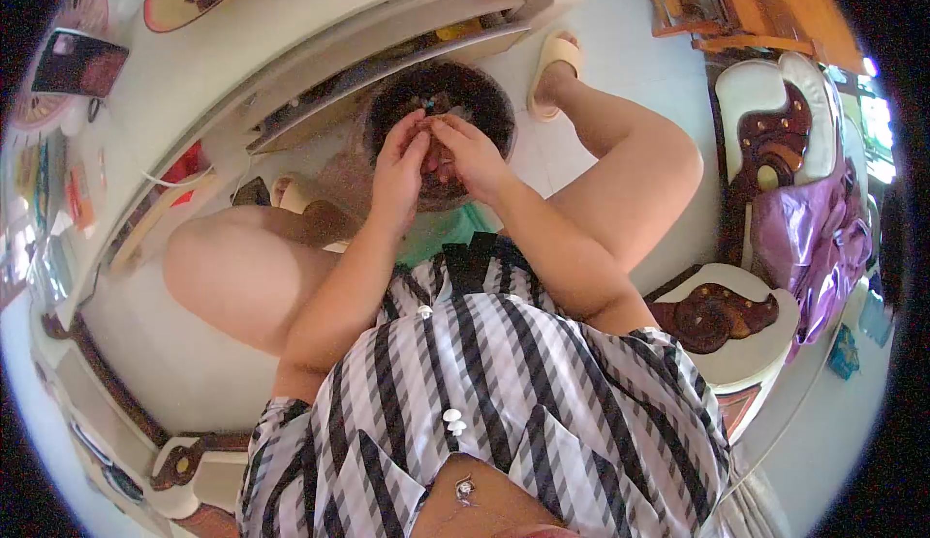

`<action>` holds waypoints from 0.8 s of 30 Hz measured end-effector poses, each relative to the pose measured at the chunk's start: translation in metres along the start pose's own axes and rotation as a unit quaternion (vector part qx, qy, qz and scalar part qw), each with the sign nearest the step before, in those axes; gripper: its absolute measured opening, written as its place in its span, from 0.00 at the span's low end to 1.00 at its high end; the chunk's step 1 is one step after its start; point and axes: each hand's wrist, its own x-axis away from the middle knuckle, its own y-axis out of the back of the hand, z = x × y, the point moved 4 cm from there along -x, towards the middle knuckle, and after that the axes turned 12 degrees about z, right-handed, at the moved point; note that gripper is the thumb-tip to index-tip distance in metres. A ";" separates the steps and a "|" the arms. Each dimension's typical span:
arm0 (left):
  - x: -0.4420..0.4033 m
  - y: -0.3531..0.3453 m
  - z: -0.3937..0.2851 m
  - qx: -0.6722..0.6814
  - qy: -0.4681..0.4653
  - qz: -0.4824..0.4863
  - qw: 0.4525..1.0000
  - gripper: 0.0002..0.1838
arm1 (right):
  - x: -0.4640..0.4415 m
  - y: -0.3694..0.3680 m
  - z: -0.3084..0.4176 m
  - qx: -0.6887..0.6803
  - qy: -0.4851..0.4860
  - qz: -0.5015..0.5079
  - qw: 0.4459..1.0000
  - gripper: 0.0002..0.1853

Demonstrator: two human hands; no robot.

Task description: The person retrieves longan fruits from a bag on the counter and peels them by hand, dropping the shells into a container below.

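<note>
My left hand (399,162) and my right hand (472,155) meet over a round bin (496,102) with a dark inside, between my knees. Their fingers are bent and pressed together at the tips. Something small and reddish-brown seems to be between them, but the fingers hide most of it and I cannot make out its kind. Scraps lie in the bin below, too dark to name. Green cloth or plastic (441,233) shows just in front of my lap.
On the white table (320,25) at upper left are a plate (160,0) with dark pieces and a phone (79,63). An open drawer or shelf (387,68) lies beyond the bin. At right stand carved chairs (780,131), one with a purple bag or cloth (809,243).
</note>
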 end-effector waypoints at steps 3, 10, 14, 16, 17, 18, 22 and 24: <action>0.000 0.000 -0.005 -0.084 -0.007 -0.010 0.996 0.15 | -0.006 0.009 -0.006 0.080 0.027 -0.001 0.996 0.14; 0.000 -0.001 -0.011 -0.246 -0.127 -0.026 0.960 0.12 | -0.003 0.013 -0.005 -0.011 0.005 -0.010 1.000 0.15; 0.006 -0.003 -0.019 -0.346 -0.145 -0.068 0.924 0.11 | -0.001 0.010 0.001 -0.020 0.009 -0.012 1.000 0.15; 0.006 -0.003 -0.021 -0.331 -0.138 -0.067 0.931 0.10 | 0.000 0.009 0.003 0.011 0.038 -0.027 0.999 0.13; 0.006 -0.003 -0.021 -0.341 -0.143 -0.067 0.927 0.09 | 0.000 0.010 0.004 0.026 0.054 -0.035 0.998 0.13; 0.006 -0.002 -0.021 -0.351 -0.149 -0.067 0.922 0.09 | 0.001 0.011 0.005 0.040 0.062 -0.045 0.996 0.12; 0.005 0.000 -0.018 -0.318 -0.159 -0.073 0.932 0.07 | 0.006 0.013 0.010 0.048 0.068 -0.080 0.993 0.10; 0.006 0.000 -0.022 -0.346 -0.163 -0.074 0.921 0.07 | 0.008 0.014 0.010 0.032 0.057 -0.091 0.994 0.10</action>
